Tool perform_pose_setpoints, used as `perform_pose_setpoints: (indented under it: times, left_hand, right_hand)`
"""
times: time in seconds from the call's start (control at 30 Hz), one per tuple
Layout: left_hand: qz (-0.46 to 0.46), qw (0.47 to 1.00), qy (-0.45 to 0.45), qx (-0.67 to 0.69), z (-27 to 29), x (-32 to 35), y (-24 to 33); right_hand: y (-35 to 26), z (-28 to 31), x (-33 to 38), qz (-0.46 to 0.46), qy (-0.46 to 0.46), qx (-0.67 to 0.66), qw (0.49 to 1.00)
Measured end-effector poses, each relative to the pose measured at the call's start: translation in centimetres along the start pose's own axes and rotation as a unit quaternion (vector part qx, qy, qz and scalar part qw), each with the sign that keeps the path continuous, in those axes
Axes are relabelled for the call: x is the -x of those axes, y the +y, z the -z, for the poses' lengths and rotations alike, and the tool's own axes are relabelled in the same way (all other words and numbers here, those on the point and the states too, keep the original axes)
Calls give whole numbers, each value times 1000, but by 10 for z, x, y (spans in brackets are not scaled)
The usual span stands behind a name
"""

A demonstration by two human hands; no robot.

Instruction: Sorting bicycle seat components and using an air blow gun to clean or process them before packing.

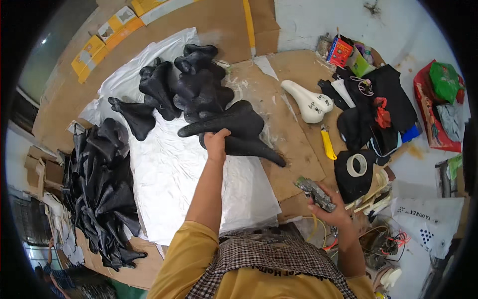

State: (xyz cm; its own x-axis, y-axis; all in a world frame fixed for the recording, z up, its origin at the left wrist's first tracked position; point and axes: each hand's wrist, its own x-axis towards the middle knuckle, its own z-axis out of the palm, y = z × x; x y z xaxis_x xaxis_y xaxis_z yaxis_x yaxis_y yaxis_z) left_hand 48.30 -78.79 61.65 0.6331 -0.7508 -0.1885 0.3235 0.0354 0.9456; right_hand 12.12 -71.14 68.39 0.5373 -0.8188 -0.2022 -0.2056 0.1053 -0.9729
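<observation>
The left hand (216, 145) grips a black saddle (241, 119) by its edge above a white sheet (172, 194); the right hand (332, 207) curls around a grey tool (317, 194). The saddle looks light, firm, slightly slippery, best held mid-edge.

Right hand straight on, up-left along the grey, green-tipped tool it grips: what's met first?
Probably the lower matte black, long-nosed bicycle saddle at the left hand; relative height is unclear.

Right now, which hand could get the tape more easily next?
Probably the right hand: it's much closer to the tape, though it would have to put down the grey tool first. The left hand is farther away, busy with the black seats.
</observation>
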Motion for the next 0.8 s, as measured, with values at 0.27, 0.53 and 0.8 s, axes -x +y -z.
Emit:
perform_pose_setpoints:
  times: [0.27,0.53,0.8]
  left_hand:
    - [46,999,17,5,-5,-6,-22]
    - [-78,996,21,-46,6,33,-10]
    - [-182,975,-33,-119,153,75,153]
  right_hand:
    - [35,-4,5,-2,38,-11,999]
    - [47,-34,-24,-103,14,-10,995]
    - [64,-65,-77,-25,-119,6,993]
